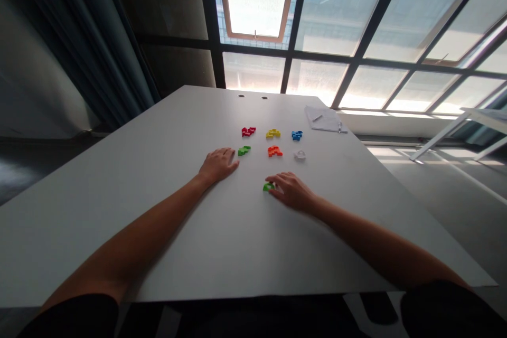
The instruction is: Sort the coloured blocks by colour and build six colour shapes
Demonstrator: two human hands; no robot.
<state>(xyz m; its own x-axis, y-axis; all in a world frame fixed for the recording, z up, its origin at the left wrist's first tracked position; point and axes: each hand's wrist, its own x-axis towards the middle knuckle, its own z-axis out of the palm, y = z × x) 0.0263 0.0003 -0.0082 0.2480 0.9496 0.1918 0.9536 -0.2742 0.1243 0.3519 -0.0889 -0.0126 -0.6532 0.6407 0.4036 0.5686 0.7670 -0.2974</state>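
On a white counter (222,253), the right hand (292,190) pinches a lone green piece (268,187) at its left side, nearer than the left hand (218,165), resting with fingers extended just beside the green pile (244,151).

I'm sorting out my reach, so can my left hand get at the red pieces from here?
Probably yes: the left hand looks empty, and the red pieces lie uncovered a little beyond it. The green pieces by its fingers sit near the way but don't seem to block it.
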